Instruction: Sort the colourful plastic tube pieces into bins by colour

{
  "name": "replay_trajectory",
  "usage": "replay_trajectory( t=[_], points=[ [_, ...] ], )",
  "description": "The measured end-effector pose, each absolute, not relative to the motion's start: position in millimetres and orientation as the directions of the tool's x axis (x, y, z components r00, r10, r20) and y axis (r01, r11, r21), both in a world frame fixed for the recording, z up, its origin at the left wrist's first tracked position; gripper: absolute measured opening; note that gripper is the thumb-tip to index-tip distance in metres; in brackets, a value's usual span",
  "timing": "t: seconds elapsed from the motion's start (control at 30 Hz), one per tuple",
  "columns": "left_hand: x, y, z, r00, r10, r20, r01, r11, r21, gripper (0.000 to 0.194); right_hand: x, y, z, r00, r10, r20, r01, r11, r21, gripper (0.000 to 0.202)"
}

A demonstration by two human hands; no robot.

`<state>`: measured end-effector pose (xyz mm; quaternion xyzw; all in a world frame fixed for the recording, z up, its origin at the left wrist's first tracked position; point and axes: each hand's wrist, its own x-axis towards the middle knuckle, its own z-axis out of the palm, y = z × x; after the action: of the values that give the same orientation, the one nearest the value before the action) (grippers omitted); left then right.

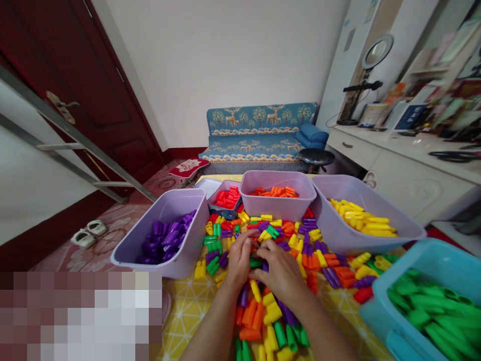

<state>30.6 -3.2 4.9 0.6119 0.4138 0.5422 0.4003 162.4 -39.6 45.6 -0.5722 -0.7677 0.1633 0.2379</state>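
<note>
My left hand (pixel 239 259) and my right hand (pixel 280 271) are close together over a pile of small coloured plastic tubes in the middle of the table. The fingers of both are bent inward. Between thumb and fingers of my right hand is a green plastic tube (pixel 256 262); a purple tube (pixel 265 266) shows beside it. My left fingers curl in front of the same spot, and what they grip, if anything, is hidden. Yellow, orange, purple, green and red tubes lie all around, some in rows, such as the orange tubes (pixel 253 315) below my hands.
A lilac bin of purple tubes (pixel 119 254) is left. Behind the pile stand a small box of red tubes (pixel 227 199) and a lilac bin of orange ones (pixel 278 205). Right are a lilac bin of yellow tubes (pixel 338 241) and a turquoise bin of green ones (pixel 389 306).
</note>
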Motion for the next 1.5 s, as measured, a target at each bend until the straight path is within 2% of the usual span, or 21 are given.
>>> replay_trajectory(
  t=[0.2, 0.33, 0.4, 0.47, 0.53, 0.63, 0.7, 0.77, 0.87, 0.97, 1.03, 1.1, 1.17, 1.23, 1.3, 1.33, 1.4, 1.5],
  points=[
    [33, -4, 6, 0.085, 0.928, 0.363, 0.091, -0.370, 0.925, 0.037, 166, -39, 47, -0.273, 0.946, 0.172, 0.807, 0.323, -0.495, 0.013],
    [34, -4, 6, 0.079, 0.930, 0.359, 0.086, -0.365, 0.927, 0.041, 170, -33, 43, -0.155, 0.959, 0.236, 0.729, 0.272, -0.628, 0.017],
    [34, -4, 5, 0.063, 0.938, 0.339, 0.092, -0.344, 0.934, 0.044, 173, -31, 44, -0.057, 0.961, 0.269, 0.596, 0.249, -0.764, 0.019],
    [33, -4, 3, 0.055, 0.951, 0.304, 0.082, -0.308, 0.948, 0.048, 177, -30, 50, 0.092, 0.952, 0.291, 0.372, 0.238, -0.897, 0.020],
    [33, -3, 0, 0.062, 0.958, 0.279, 0.059, -0.282, 0.957, 0.051, 180, -33, 63, 0.300, 0.903, 0.308, 0.111, 0.288, -0.951, 0.022],
    [34, -2, -4, 0.078, 0.958, 0.274, 0.032, -0.278, 0.960, 0.052, 183, -45, 93, 0.635, 0.692, 0.343, -0.113, 0.523, -0.845, 0.025],
    [34, -1, -5, 0.079, 0.958, 0.275, 0.022, -0.278, 0.960, 0.052, 188, -54, 113, 0.764, 0.535, 0.362, -0.124, 0.671, -0.731, 0.024],
    [35, -1, -5, 0.079, 0.959, 0.272, 0.025, -0.274, 0.961, 0.052, 194, -61, 126, 0.809, 0.458, 0.367, -0.100, 0.724, -0.682, 0.027],
    [35, -1, -1, 0.074, 0.960, 0.271, 0.057, -0.275, 0.960, 0.050, 202, -61, 125, 0.792, 0.472, 0.388, -0.036, 0.670, -0.741, 0.039],
    [36, -2, 2, 0.068, 0.954, 0.291, 0.114, -0.297, 0.948, 0.043, 207, -43, 96, 0.757, 0.532, 0.379, 0.044, 0.537, -0.843, 0.043],
    [36, -1, 0, 0.054, 0.951, 0.306, 0.135, -0.310, 0.941, 0.039, 209, -27, 68, 0.678, 0.650, 0.342, 0.080, 0.397, -0.914, 0.043],
    [36, 0, -3, 0.034, 0.950, 0.311, 0.139, -0.313, 0.940, 0.035, 211, -14, 43, 0.496, 0.811, 0.311, 0.212, 0.234, -0.949, 0.044],
    [37, 1, -5, 0.004, 0.948, 0.320, 0.149, -0.317, 0.937, 0.032, 211, -7, 25, 0.338, 0.895, 0.290, 0.526, 0.076, -0.847, 0.045],
    [37, 2, -5, -0.038, 0.938, 0.345, 0.178, -0.334, 0.926, 0.028, 208, -9, 18, 0.236, 0.940, 0.248, 0.762, -0.020, -0.647, 0.048],
    [36, 2, -3, -0.080, 0.928, 0.364, 0.210, -0.341, 0.916, 0.025, 201, -14, 19, 0.162, 0.970, 0.180, 0.864, -0.052, -0.501, 0.052],
    [35, 3, -2, -0.093, 0.928, 0.361, 0.217, -0.335, 0.917, 0.025, 197, -17, 22, 0.123, 0.982, 0.146, 0.881, -0.040, -0.472, 0.054],
    [34, 4, -1, -0.104, 0.937, 0.335, 0.211, -0.308, 0.928, 0.025, 190, -22, 29, 0.040, 0.994, 0.103, 0.871, 0.016, -0.491, 0.056],
    [32, 6, -2, -0.103, 0.950, 0.295, 0.181, -0.274, 0.944, 0.027, 184, -26, 36, -0.090, 0.995, 0.037, 0.758, 0.093, -0.646, 0.055]
  ],
)
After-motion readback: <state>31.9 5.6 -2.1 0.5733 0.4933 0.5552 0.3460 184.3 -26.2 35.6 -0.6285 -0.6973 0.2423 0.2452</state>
